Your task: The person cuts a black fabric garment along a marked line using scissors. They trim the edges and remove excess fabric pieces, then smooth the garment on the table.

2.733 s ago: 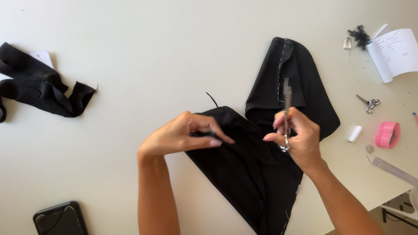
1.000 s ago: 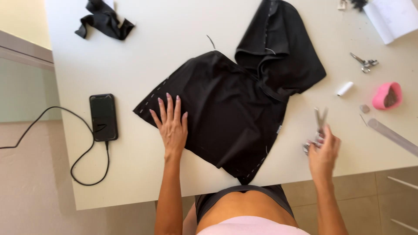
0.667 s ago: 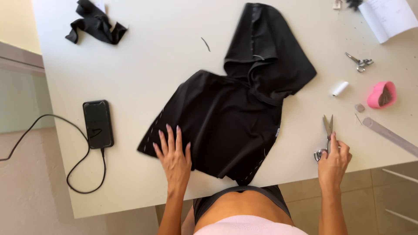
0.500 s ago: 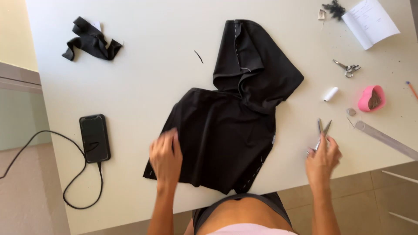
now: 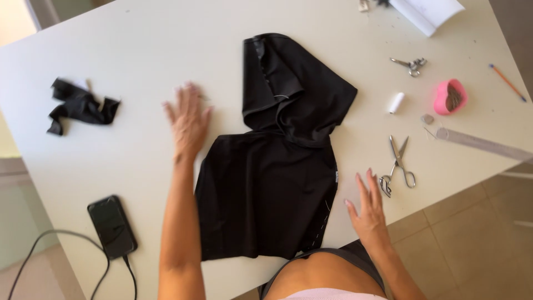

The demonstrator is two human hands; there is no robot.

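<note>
Setting: a pale worktable (image 5: 127, 50) seen from above, with a person standing at its near edge and both bare arms stretched over it.
Garment: a black hooded fabric piece (image 5: 272, 189) lies flat in the middle of the table, its hood (image 5: 294, 89) pointing away from the person and its body nearest to them; a row of pins shows faintly along the right edge.
Left hand: the left hand (image 5: 187, 119) is spread wide, fingers splayed and blurred, over the bare table just beside the garment's upper left corner; it grips nothing, and whether the palm touches the surface cannot be told.
Right hand: the right hand (image 5: 367, 206) is open with fingers extended, empty, at the table's near edge between the garment and the scissors (image 5: 397, 166).
Scissors: large silver shears lie free on the table, handles towards the person, just beside the right fingertips.
Right side: a white thread spool (image 5: 396, 103), a pink heart-shaped pincushion (image 5: 449, 96), small snips (image 5: 410, 65), a metal ruler (image 5: 483, 144), a pencil (image 5: 507, 82) and an open notebook (image 5: 427, 11).
Left side: a crumpled black fabric scrap (image 5: 80, 108) far off, and a dark smartphone (image 5: 112, 226) with its cable (image 5: 33, 250) near the table's edge.
</note>
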